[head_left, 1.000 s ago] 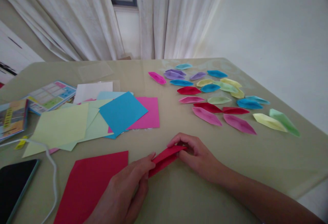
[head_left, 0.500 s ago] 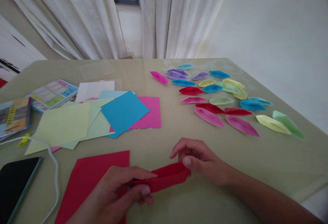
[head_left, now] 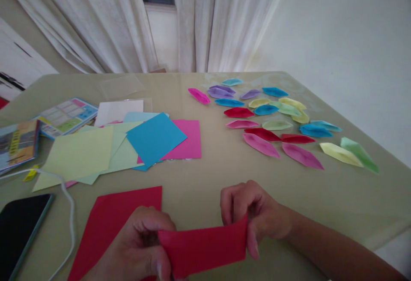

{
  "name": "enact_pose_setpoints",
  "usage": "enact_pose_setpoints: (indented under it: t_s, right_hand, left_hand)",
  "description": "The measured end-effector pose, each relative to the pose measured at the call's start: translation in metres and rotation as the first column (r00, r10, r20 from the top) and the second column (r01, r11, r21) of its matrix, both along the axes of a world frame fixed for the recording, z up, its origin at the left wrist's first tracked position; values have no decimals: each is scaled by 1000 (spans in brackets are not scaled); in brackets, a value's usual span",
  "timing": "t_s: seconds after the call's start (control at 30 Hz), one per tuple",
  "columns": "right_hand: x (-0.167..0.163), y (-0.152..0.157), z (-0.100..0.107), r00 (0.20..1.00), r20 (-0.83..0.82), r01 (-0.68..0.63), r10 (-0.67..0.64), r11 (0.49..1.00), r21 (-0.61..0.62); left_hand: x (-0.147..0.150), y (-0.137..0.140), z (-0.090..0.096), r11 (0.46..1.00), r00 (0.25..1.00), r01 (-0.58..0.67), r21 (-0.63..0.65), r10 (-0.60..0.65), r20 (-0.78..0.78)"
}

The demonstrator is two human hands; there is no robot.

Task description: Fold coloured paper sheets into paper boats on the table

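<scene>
Red paper strip (head_left: 205,246) | both hands (head_left: 136,240) (head_left: 265,214) closed, pinching its ends | booklet lettering (head_left: 14,143) illegible

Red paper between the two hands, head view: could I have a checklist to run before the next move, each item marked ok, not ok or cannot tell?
1. Left grip on the held red paper: ok, at its left end.
2. Right grip on the paper: ok, at its right end.
3. Paper's far side creased neatly: cannot tell, hidden.
4. Left grip off the flat red sheet: cannot tell, they overlap in view.
5. White cable apart from both grips: ok.
6. Near pink folded piece apart from right grip: ok.
</scene>
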State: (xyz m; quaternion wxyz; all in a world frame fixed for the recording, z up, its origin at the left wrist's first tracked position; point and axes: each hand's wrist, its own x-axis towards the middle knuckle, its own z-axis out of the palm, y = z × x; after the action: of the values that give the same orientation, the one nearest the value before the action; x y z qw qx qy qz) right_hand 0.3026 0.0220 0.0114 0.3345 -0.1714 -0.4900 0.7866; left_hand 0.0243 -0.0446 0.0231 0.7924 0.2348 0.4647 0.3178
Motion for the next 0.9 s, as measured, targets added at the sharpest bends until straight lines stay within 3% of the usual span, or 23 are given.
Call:
enact_pose_setpoints:
  t_s: [0.13,0.4,0.6,0.7,0.8,0.9]
  right_hand:
    - [-1,-3,-9,1000,25,9,-8,1000,-23]
    - [1,0,-4,1000,19,-17,17,1000,-3]
    - [-5,-1,-6,997,9,-80,79,994,81]
    - [-5,0,-5,994,60,-99,90,982,163]
    - [-2,1,2,987,154,-94,40,929,359]
    - [2,1,7,969,209,-31,-130,779,626]
  left_hand:
    - [3,0,-6,994,999,52,93,-51,-20]
    - [-3,2,-1,995,994,88,39,-90,56]
    - [-5,0,-26,956,954,264,126,-278,115]
    - [-4,5,-27,936,922,332,120,-349,170]
    - [-5,14,-23,950,946,256,179,-285,156]
    - [-10,24,-22,923,997,55,382,-70,27]
